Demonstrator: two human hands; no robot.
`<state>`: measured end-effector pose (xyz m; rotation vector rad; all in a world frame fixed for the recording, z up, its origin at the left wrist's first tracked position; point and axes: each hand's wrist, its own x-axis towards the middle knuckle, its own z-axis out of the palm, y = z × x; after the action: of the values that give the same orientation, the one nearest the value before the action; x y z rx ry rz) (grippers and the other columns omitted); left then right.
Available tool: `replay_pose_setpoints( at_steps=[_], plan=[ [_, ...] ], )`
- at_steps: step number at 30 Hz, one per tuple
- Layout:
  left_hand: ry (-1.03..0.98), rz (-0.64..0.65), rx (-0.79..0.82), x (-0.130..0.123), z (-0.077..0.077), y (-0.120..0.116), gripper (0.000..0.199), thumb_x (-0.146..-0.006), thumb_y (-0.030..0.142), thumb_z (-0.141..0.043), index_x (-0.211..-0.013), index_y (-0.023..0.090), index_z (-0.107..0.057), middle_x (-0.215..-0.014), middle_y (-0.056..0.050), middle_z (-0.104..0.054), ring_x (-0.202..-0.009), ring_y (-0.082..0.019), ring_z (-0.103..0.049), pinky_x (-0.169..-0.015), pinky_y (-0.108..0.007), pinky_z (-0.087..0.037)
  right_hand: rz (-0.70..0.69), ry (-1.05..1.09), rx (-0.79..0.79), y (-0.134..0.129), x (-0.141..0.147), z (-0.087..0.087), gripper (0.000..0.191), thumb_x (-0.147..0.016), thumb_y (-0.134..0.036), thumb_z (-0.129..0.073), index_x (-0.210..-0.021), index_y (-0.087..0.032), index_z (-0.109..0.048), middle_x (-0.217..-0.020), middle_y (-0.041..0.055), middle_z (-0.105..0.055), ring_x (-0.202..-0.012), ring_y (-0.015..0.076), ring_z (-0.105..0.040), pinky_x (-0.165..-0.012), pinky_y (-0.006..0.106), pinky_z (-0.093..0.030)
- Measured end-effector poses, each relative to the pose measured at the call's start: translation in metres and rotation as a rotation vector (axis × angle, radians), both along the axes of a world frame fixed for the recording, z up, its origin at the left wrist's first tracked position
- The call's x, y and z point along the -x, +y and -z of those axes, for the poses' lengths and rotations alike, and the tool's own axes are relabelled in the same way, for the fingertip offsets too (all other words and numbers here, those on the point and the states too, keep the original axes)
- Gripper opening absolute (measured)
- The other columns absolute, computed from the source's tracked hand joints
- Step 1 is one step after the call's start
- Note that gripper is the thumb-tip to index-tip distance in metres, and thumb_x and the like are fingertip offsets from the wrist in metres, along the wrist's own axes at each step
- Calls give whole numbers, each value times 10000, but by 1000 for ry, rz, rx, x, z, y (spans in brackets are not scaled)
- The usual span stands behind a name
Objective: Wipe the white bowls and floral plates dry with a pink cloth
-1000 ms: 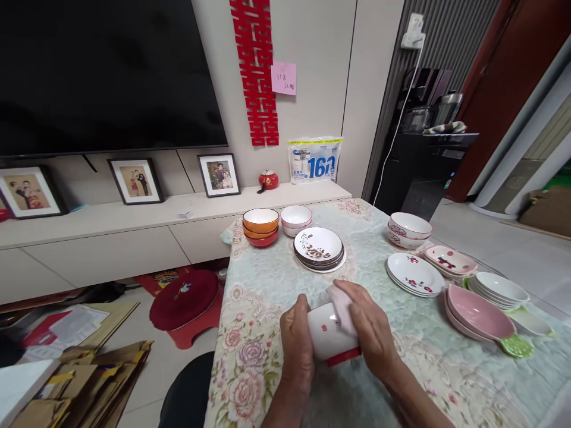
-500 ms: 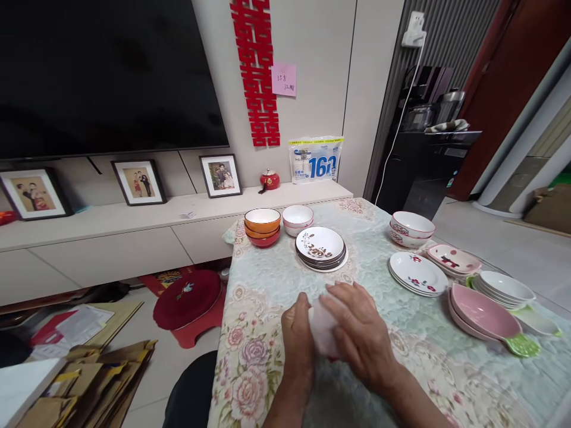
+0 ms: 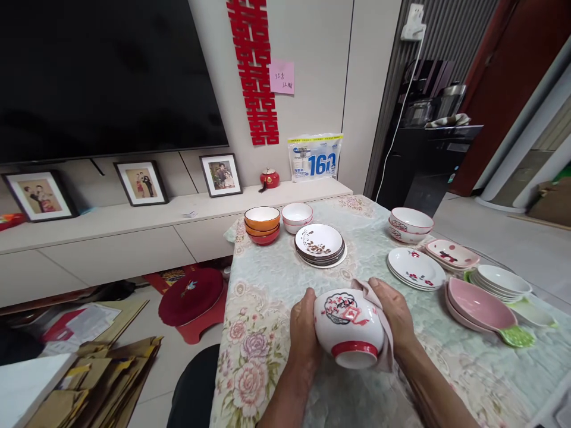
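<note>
A white bowl with a red foot ring and a painted plum-blossom design is held tilted above the table, its underside facing me. My left hand grips its left side, thumb up along the wall. On the right side, my right hand presses a pinkish cloth against the bowl. The cloth drapes over the rim and hangs down beside the foot. Beyond the bowl is a stack of white plates with brown flowers and dark rims. The inside of the held bowl is hidden.
On the flowered tablecloth stand orange and red bowls, pink-rimmed bowls and, to the right, larger bowls, floral plates, pink leaf-handled dishes and small white dishes. A red stool stands left.
The bowl has been turned so its painted side and red foot now show. My right hand has moved right, from over the bowl to its side, with the cloth.
</note>
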<state>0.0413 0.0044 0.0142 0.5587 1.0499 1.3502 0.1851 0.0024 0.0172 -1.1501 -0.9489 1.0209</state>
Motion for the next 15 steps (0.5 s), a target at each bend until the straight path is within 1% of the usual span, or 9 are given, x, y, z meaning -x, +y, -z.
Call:
replay_pose_setpoints(
  at_steps=[2, 4, 6, 8, 9, 10, 12, 13, 15],
  plan=[
    [88, 73, -55, 2, 0, -1, 484, -722, 574, -638, -517, 209, -396, -483, 43, -405, -494, -102, -338, -469, -245, -307, -16, -70, -19, 1, -5, 3, 438, -810, -559, -627, -608, -187, -518, -519, -48, -425, -477, 96, -350, -446, 233, -289],
    [147, 68, -50, 3, 2, -1, 493, -729, 598, -602, -503, 212, -394, -470, 39, -398, -484, -106, -334, -460, -250, -291, 13, -201, -79, 1, -5, 7, 440, -858, -533, -580, -597, -185, -520, -527, -43, -417, -492, 100, -362, -462, 237, -297],
    [186, 29, -46, 4, 5, 0, 497, -738, 609, -570, -490, 210, -408, -456, 30, -404, -473, -114, -353, -458, -255, -296, 44, -371, -167, -1, -1, 10, 423, -918, -486, -503, -630, -184, -570, -581, -16, -493, -545, 123, -445, -516, 251, -362],
    [206, -41, -52, 6, 8, 1, 489, -757, 601, -549, -495, 209, -420, -455, 28, -413, -469, -120, -371, -460, -257, -310, 54, -553, -279, -4, 8, 11, 366, -965, -404, -426, -783, -190, -661, -756, 32, -630, -710, 167, -574, -652, 284, -452],
    [218, -84, -53, 7, 10, 1, 484, -762, 593, -551, -498, 209, -421, -456, 30, -415, -466, -120, -374, -458, -257, -314, 59, -642, -346, -6, 14, 10, 326, -975, -356, -407, -906, -198, -684, -891, 54, -675, -840, 192, -611, -750, 312, -475],
    [228, -124, -53, 8, 11, 2, 479, -765, 584, -559, -502, 208, -423, -459, 32, -421, -464, -118, -378, -458, -256, -317, 70, -734, -417, -9, 21, 10, 297, -974, -307, -404, -1031, -207, -678, -1030, 69, -685, -977, 214, -612, -854, 349, -469],
    [219, -151, -53, 9, 14, 3, 477, -762, 581, -584, -511, 198, -448, -468, 27, -449, -463, -118, -396, -460, -257, -327, 101, -926, -566, -15, 35, 8, 312, -948, -220, -436, -1199, -224, -622, -1220, 76, -654, -1169, 240, -557, -1024, 434, -382],
    [181, -144, -54, 10, 15, 3, 481, -748, 589, -605, -515, 193, -463, -474, 23, -465, -467, -121, -411, -465, -259, -338, 102, -1020, -638, -19, 42, 8, 338, -931, -189, -459, -1235, -232, -601, -1257, 69, -646, -1212, 247, -538, -1082, 474, -317],
    [45, -151, -40, 11, 18, 5, 490, -687, 600, -674, -514, 186, -477, -475, 16, -479, -476, -130, -437, -474, -267, -360, 51, -1181, -750, -26, 51, 8, 379, -910, -152, -490, -1264, -248, -584, -1270, 43, -654, -1243, 246, -529, -1153, 524, -172]
  ],
)
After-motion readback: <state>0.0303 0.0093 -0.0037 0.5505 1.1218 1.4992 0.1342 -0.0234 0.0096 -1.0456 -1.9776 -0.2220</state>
